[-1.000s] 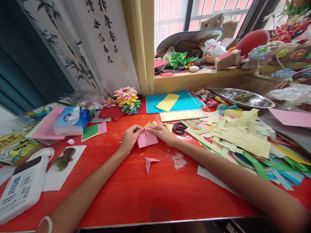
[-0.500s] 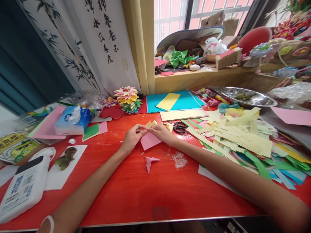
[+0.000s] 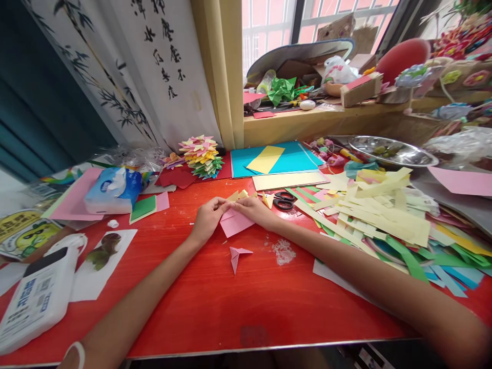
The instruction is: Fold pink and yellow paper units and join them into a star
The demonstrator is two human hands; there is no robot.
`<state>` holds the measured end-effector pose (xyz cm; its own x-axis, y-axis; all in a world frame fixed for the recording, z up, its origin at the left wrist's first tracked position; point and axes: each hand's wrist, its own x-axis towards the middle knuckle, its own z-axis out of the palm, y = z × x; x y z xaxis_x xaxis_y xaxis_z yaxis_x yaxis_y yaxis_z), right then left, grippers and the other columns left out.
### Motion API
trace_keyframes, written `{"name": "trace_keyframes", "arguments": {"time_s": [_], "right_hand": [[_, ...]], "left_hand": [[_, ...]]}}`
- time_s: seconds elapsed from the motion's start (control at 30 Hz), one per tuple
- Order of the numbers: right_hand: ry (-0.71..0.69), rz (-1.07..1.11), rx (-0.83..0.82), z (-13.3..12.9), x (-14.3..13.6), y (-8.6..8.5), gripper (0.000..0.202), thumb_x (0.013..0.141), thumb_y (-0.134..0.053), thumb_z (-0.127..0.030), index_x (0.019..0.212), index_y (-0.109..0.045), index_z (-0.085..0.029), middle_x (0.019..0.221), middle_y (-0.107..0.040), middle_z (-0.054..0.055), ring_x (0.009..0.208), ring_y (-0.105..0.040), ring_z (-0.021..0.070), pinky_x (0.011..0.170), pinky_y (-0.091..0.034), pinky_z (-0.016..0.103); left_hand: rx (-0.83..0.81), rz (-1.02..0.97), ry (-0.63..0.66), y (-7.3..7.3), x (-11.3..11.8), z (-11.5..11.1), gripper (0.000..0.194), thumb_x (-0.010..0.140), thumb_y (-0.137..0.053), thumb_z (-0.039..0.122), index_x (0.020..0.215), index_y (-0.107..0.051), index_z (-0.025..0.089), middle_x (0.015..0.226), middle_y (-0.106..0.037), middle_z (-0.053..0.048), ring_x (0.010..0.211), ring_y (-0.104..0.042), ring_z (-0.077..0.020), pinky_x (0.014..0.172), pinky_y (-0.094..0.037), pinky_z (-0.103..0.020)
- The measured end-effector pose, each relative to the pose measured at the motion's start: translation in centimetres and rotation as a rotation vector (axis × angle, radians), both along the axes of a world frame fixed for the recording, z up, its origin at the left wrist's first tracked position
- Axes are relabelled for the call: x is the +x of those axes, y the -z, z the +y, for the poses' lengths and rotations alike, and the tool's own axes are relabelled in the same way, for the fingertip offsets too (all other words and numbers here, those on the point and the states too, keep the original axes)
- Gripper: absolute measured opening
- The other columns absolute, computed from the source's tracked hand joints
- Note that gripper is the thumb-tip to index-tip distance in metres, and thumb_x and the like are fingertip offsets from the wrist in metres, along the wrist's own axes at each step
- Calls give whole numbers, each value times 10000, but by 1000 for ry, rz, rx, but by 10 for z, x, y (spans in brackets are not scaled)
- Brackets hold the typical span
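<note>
Between my two hands is a sheet of pink paper (image 3: 235, 224), its lower part hanging below my fingers. My left hand (image 3: 209, 218) pinches its upper left edge, while my right hand (image 3: 255, 210) grips the top edge from the other side; the fingertips almost meet. What the fingers cover of the paper is hidden. Just below, on the red table (image 3: 192, 307), lies a small folded pink paper piece (image 3: 238, 257). Yellow folded pieces (image 3: 241, 195) show behind my hands, and black-handled scissors (image 3: 284, 200) rest beyond my right hand.
A heap of cut paper strips (image 3: 384, 215) covers the right side, with a metal dish (image 3: 392, 152) behind it. A layered paper model (image 3: 202, 158) stands at the back. To the left are a tissue pack (image 3: 114, 190) and a white plastic box (image 3: 38, 297).
The pink paper and both hands have shifted very slightly left in view, the grip staying the same. The whole view has also moved a little; nothing was let go.
</note>
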<state>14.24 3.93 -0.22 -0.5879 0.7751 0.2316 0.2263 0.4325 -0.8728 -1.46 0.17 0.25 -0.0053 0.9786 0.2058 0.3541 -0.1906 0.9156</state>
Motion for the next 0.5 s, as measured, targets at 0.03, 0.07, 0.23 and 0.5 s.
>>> {"name": "trace_keyframes", "arguments": {"time_s": [0.03,0.07,0.23,0.5], "right_hand": [[2,-5,5,0,0,0,417,828,-389,-476,615,-488,-132,568,-408,-13,519,-330,73,461,-220,213],[8,-12,7,0,0,0,414,827,-393,-473,605,-478,-134,561,-402,-15,517,-328,72,459,-218,213],[31,-50,35,-2,-2,-2,411,821,-411,-461,564,-440,-142,543,-398,-21,506,-322,69,459,-209,221],[-4,-59,25,-3,-1,-3,402,793,-443,-494,598,-460,-143,556,-420,-23,520,-352,71,460,-214,217]], "left_hand": [[-2,-8,6,0,0,0,267,731,-551,413,797,-609,161,776,-623,-24,721,-547,-140,621,-400,-220],[-6,-18,12,0,0,0,264,731,-550,409,794,-610,160,778,-625,-25,724,-549,-141,624,-402,-222],[-46,-66,36,0,0,0,244,724,-550,387,776,-613,158,735,-612,-22,663,-528,-127,582,-387,-214],[-73,-39,29,-3,0,0,217,718,-537,351,604,-535,166,536,-462,34,464,-342,-72,421,-235,-196]]}}
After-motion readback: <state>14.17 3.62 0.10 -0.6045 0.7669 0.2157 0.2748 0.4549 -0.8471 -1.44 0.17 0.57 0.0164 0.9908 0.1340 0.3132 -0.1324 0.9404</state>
